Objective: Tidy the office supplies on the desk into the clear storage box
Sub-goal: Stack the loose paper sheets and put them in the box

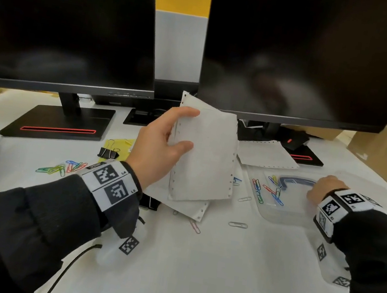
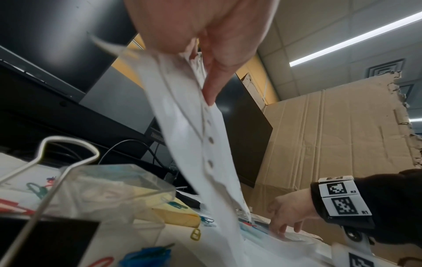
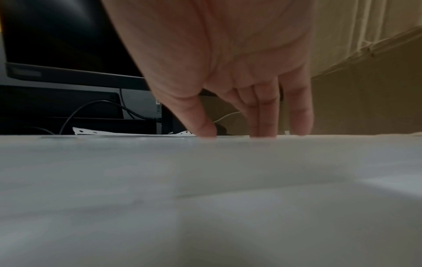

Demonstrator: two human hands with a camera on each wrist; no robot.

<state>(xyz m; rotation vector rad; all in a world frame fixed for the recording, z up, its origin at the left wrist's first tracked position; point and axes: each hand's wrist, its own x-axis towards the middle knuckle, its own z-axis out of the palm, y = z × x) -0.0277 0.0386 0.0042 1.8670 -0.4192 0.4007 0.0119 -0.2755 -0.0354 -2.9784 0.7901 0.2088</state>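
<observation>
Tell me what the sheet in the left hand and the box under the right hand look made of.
Sheet: thin matte white paper, apparently continuous-form stock; punched holes run along its edges and it bends limply in the left hand. Clear storage box: glossy transparent material, probably plastic; the paper clips and desk show through it under the right hand.

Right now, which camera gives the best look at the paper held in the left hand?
The head view: the whole paper shows, with punched edge holes, pinched by the left hand. The left wrist view shows only a blurred edge-on strip of it. The right wrist view does not show it.
</observation>
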